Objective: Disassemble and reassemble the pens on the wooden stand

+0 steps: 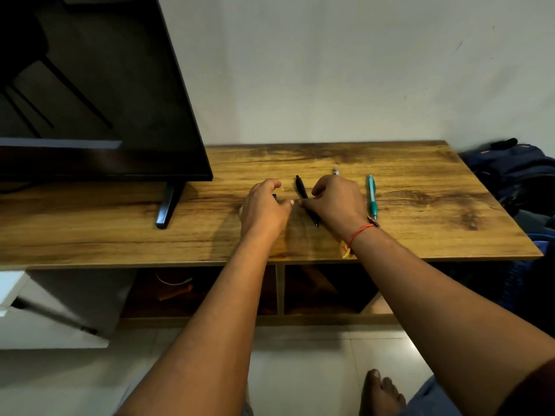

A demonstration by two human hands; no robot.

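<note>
A black pen [301, 189] lies on the wooden stand [420, 187], pointing away from me. My right hand [338, 202] pinches it at its middle with thumb and fingertip. My left hand [264, 208] is just left of it, fingers curled over a small black piece [274, 196], thumb reaching toward the right hand's fingertips. A teal pen [372, 195] lies to the right of my right hand. The tip of a silver pen [335, 171] shows behind my right hand; the hand hides the rest. A dark pen end [374, 221] pokes out by my right wrist.
A black TV [90, 100] stands on the left of the stand, its foot [168, 205] near my left hand. A wall backs the stand. A dark blue bag [516, 172] lies off the right end. Open shelves [315, 289] are below the top.
</note>
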